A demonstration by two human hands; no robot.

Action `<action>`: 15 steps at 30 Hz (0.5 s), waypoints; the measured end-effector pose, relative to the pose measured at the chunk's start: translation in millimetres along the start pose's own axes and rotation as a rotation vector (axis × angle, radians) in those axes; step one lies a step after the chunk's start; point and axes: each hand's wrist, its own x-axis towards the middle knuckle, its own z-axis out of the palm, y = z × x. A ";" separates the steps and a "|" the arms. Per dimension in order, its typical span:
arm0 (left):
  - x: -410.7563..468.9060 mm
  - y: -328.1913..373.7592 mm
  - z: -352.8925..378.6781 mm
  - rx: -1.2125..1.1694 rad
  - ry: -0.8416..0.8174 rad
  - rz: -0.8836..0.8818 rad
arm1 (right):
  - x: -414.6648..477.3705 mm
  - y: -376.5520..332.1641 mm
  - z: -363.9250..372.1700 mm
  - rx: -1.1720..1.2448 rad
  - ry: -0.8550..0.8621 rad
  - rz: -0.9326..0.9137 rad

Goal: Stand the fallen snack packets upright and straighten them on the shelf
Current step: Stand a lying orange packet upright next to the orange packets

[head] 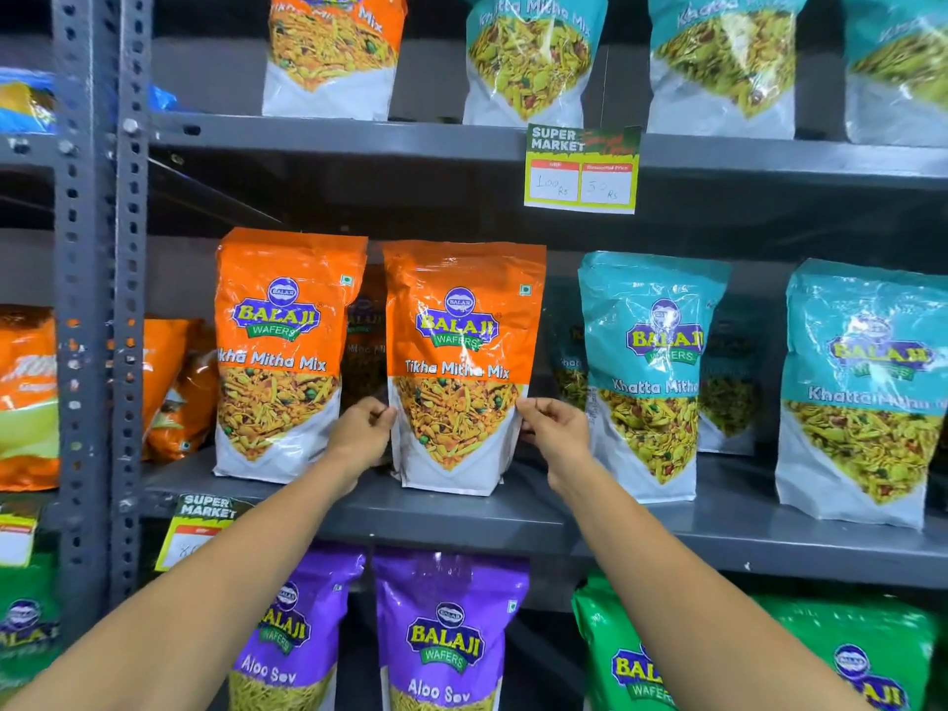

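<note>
An orange Tikha Mitha Mix packet (459,361) stands upright on the middle grey shelf (564,526). My left hand (361,433) pinches its left edge and my right hand (556,428) pinches its right edge, both at mid height. A second orange packet (279,351) stands upright just to its left. Another orange packet (365,341) shows partly in the gap behind them. To the right stand two teal Khatta Mitha packets (649,377) (867,392), with more teal packets (728,382) behind.
The upper shelf holds an orange packet (331,48) and teal packets (531,53). A price tag (582,169) hangs from its edge. Purple Aloo Sev packets (446,638) and green packets (636,654) fill the lower shelf. A perforated steel upright (131,300) stands at left, with slumped orange bags (174,382) beyond it.
</note>
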 end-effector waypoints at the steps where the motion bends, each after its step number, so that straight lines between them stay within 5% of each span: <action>1: -2.4 3.8 -1.3 -0.054 -0.037 -0.044 | -0.9 0.7 -1.3 -0.003 0.010 -0.013; 6: -24.1 21.3 14.2 -0.473 -0.228 -0.148 | -7.5 6.8 15.6 0.013 -0.109 0.151; 15: -1.6 -1.6 44.5 -0.382 -0.230 -0.068 | -26.4 6.5 32.3 -0.148 -0.176 0.119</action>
